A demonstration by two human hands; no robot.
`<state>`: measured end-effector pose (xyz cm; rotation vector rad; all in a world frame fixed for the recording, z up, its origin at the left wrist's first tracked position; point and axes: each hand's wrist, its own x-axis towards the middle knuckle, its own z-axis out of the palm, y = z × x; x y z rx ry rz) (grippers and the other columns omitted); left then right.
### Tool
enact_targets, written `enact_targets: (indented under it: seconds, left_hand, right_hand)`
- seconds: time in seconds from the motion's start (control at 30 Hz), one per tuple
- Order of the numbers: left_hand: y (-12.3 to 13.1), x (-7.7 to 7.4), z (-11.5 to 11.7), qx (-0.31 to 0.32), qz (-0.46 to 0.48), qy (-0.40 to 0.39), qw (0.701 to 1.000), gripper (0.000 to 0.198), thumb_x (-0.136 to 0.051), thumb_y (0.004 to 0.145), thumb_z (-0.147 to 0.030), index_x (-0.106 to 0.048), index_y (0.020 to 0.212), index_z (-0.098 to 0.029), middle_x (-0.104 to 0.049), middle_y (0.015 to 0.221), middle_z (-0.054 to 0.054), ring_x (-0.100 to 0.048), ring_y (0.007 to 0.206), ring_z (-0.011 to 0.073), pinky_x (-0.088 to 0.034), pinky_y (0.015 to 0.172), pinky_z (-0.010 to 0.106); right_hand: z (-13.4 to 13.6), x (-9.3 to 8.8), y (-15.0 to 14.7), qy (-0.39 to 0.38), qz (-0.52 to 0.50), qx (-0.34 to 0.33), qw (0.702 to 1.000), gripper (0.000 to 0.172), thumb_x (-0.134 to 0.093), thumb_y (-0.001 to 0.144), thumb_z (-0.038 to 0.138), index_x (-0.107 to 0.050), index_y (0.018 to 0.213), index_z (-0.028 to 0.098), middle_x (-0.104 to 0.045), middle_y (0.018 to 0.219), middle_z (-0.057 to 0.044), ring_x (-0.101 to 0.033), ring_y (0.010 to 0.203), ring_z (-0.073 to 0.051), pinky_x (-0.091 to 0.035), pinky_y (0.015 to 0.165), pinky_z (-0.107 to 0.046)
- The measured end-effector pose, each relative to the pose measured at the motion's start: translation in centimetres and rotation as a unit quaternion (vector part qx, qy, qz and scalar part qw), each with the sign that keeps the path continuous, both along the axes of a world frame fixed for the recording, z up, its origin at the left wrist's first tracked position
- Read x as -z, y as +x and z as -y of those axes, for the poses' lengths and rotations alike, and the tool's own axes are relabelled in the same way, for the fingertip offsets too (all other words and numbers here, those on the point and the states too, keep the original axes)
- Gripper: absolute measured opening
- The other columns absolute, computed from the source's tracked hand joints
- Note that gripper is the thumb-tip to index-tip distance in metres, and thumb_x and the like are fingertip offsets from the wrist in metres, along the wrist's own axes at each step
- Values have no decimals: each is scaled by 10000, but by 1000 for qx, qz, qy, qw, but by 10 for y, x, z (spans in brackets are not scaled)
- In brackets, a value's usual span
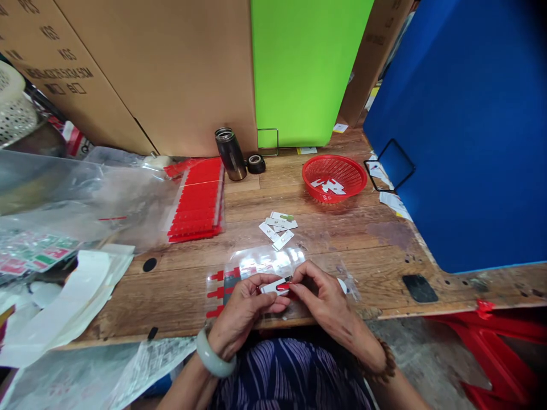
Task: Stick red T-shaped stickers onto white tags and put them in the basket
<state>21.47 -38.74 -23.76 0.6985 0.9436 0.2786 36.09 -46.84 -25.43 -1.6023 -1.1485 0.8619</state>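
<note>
My left hand (245,307) and my right hand (322,299) meet at the near edge of the wooden table (325,239). Both pinch a small white and red card piece (277,286) between their fingertips. Beneath them lies a clear plastic sleeve (256,273) with red tabs along its left side. A few small white cards (278,226) lie loose just beyond the sleeve. A pale bangle sits on my left wrist and a bead bracelet on my right.
A red basket (334,177) holding white cards stands at the back right. A stack of red-tabbed sleeves (197,202), a dark flask (231,154) and a tape roll (256,164) sit behind. Plastic bags (64,199) and paper strips (72,302) cover the left. Green and blue panels rise behind.
</note>
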Motion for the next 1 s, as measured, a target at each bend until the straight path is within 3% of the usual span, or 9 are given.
enact_targets:
  seconds: [1.0]
  left_hand:
    - [-1, 5, 0, 5, 1, 15, 1000, 405, -718, 680, -97, -549, 1047, -76, -728, 763, 120, -695, 668, 148, -535, 696, 227]
  right_hand:
    - [-1, 4, -3, 9, 26, -5, 1000, 103, -487, 830, 124, -494, 759, 197, -519, 724, 38, -478, 678, -106, -362, 634, -216]
